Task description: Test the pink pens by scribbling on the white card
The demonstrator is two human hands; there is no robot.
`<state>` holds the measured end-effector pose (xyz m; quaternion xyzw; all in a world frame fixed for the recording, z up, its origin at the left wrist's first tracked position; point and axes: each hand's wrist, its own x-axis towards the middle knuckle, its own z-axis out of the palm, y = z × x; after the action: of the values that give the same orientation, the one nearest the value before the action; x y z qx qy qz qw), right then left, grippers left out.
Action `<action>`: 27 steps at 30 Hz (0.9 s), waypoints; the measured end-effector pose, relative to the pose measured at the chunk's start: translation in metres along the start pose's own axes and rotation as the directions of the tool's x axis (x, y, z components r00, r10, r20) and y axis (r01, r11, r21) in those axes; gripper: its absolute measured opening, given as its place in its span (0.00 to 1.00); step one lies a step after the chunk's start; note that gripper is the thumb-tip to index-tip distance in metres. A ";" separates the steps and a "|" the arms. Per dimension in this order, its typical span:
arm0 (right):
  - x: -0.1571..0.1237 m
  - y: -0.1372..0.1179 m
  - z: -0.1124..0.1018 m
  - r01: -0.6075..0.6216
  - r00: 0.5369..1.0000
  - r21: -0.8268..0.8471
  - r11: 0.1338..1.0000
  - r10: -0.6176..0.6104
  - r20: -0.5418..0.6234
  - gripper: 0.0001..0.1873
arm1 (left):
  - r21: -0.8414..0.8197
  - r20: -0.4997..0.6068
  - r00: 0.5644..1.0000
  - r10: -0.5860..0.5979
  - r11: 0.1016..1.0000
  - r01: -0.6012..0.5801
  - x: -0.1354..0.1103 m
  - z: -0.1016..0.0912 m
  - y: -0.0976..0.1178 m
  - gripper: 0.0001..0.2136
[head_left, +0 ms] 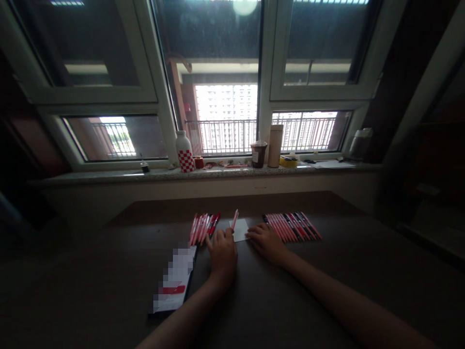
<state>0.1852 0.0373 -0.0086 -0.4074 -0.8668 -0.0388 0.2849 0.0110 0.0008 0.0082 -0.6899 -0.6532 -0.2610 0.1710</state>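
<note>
My left hand (pixel 222 252) is closed on a pink pencil (pixel 235 218), which stands tilted up from the fingertips at the left edge of a small white paper (pixel 240 230). My right hand (pixel 268 242) lies flat with fingers stretched out, its tips touching the paper's right edge. Beside that hand, a row of pink, red and dark pencils (pixel 300 227) lies side by side. Another bunch of pink and red pencils (pixel 202 229) rests just left of my left hand, partly hidden by its fingers.
A flat box (pixel 176 283), partly blurred, lies on the brown table (pixel 305 310) left of my left forearm. On the windowsill stand a checkered bottle (pixel 185 152), a drink cup (pixel 258 155), a tan flask (pixel 275 146) and a yellow tape roll (pixel 288 162).
</note>
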 end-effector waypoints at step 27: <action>0.002 0.001 -0.001 -0.097 0.975 -0.036 0.995 0.087 -0.203 0.10 | -0.250 0.072 0.997 -0.013 0.968 0.031 0.000 0.003 -0.004 0.10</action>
<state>0.1853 0.0388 -0.0064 -0.4474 -0.8127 -0.0862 0.3632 0.0073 0.0030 0.0052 -0.7073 -0.6284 -0.3190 0.0565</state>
